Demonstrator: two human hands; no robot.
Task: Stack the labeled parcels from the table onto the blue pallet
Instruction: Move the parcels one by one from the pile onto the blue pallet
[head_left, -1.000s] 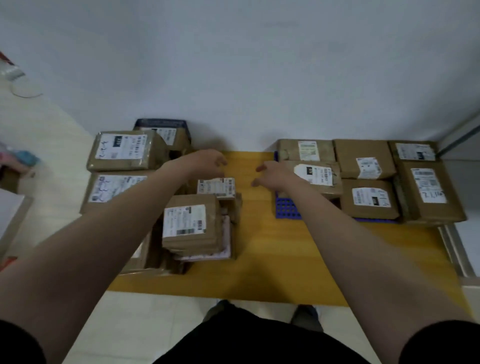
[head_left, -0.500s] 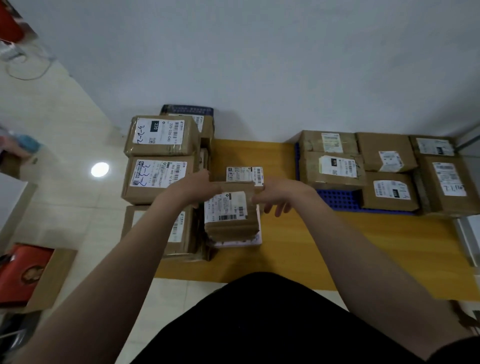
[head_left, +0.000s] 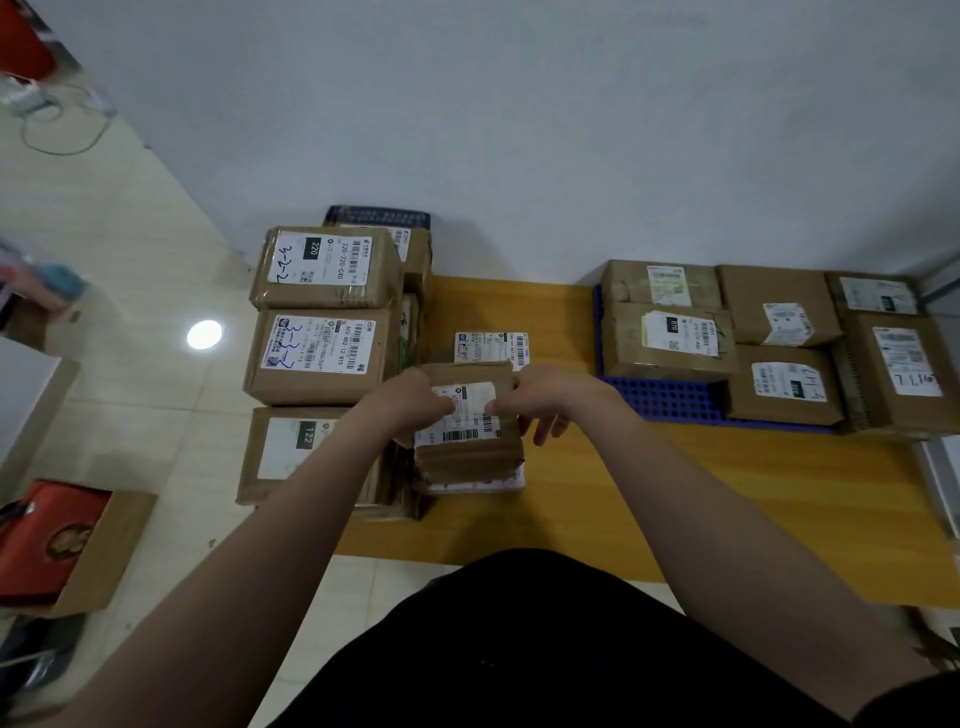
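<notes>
On the counter (head_left: 623, 493), left of centre, a small parcel (head_left: 467, 447) tops a short stack. Left hand (head_left: 415, 402) & right hand (head_left: 550, 397) clasp its side edges. Best lift straight up w/ even squeeze, then go right to the blue pallet (head_left: 670, 400).

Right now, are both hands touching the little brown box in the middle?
Touching. The head view shows the left hand and the right hand gripping the small parcel from either side, thumbs pressed on its white label.
</notes>
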